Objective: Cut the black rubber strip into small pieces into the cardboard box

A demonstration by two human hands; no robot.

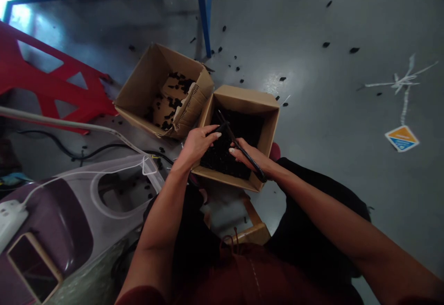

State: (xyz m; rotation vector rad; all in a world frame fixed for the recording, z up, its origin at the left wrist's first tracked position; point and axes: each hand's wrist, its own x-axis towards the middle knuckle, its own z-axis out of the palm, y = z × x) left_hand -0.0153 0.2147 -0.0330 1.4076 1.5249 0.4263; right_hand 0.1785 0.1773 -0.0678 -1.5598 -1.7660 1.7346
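Between my knees stands an open cardboard box (243,93) with many small black pieces (222,155) inside. Over it, my right hand (244,153) is closed on a long dark tool (250,161), whose thin end points up and to the left. My left hand (204,142) pinches a small black piece (222,127) close to the tool's front end. Piece and tool appear to meet, but the exact contact is too dark to make out.
A second cardboard box (135,88) holding black bits is at the upper left. A red plastic frame (65,83), a blue metal frame (203,14) and a purple stool (45,222) with a phone (34,268) stand leftward. Black bits dot the floor.
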